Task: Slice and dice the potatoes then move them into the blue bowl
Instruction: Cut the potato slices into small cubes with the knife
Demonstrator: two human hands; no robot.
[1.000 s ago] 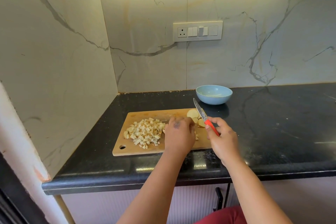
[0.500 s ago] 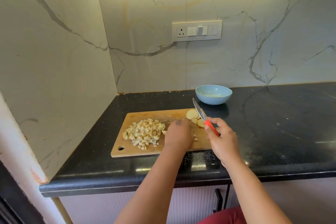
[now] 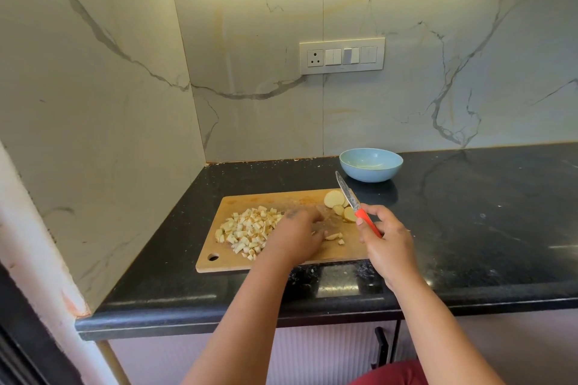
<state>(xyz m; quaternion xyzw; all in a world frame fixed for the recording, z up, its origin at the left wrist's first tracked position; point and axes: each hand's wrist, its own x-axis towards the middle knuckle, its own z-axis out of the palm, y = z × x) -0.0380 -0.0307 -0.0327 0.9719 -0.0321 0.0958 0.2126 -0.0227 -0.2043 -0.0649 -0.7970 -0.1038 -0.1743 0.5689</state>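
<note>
A heap of diced potato (image 3: 248,230) lies on the left half of the wooden cutting board (image 3: 312,197), which sits on the black stone counter (image 3: 484,228) near the corner of the marble walls; a few round potato slices (image 3: 336,201) rest at the board's far right corner, and two or three small loose pieces (image 3: 335,237) lie near its middle. The left hand (image 3: 297,236) rests palm down on the board just right of the diced heap, touching its edge, fingers slightly bent and blurred (whether they hold any piece cannot be told). The right hand (image 3: 386,244) grips the orange handle of a knife (image 3: 358,206), fingers curled round it, the blade raised and pointing away over the slices. The blue bowl (image 3: 371,165) stands on the counter beyond the board's right end, apart from it; a switch panel (image 3: 342,55) is set in the back wall above.
</note>
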